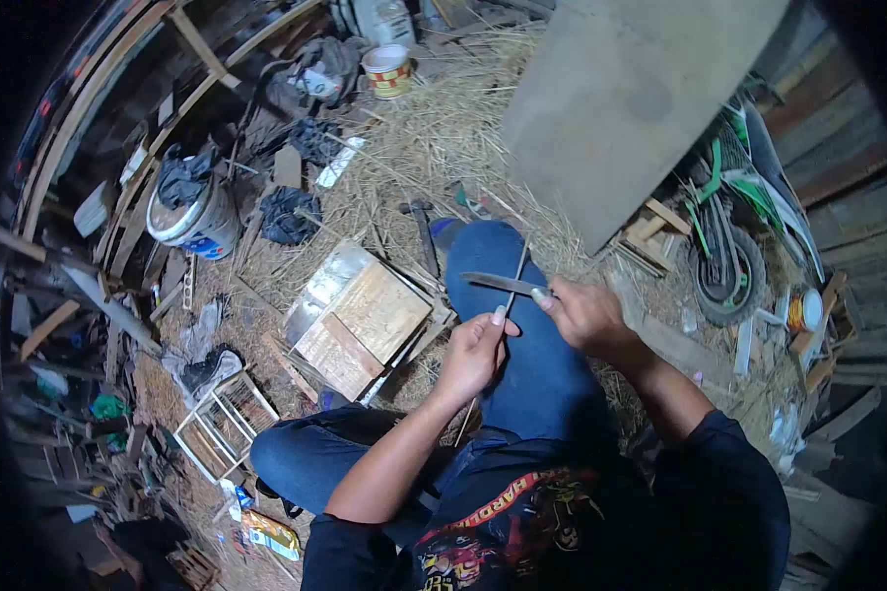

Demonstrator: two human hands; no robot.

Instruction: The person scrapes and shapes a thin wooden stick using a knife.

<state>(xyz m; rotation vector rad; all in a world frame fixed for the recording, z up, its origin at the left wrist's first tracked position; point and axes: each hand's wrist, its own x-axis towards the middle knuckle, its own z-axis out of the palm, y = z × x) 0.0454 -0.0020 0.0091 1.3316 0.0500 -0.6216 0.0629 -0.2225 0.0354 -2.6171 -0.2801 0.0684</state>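
My left hand (474,357) pinches a thin stick (519,268) above my lap, its lower end running down past the palm toward my waist. In my right hand (583,313) is a knife (495,282), gripped near its handle, which the fingers hide. The blade points left and crosses the stick over my right knee, just above the left fingertips. Whether the edge bites into the stick I cannot tell. Left of my knee stands a wooden box (365,325) with loose boards on top, and beyond it a hammer (423,236) lies tilted against the straw.
Straw (434,138) covers the floor ahead. A large board (621,118) leans at the upper right, beside a wheel (727,271) with green parts. At left are a white bucket (192,222), a small white wire frame (225,424) and an orange packet (270,535).
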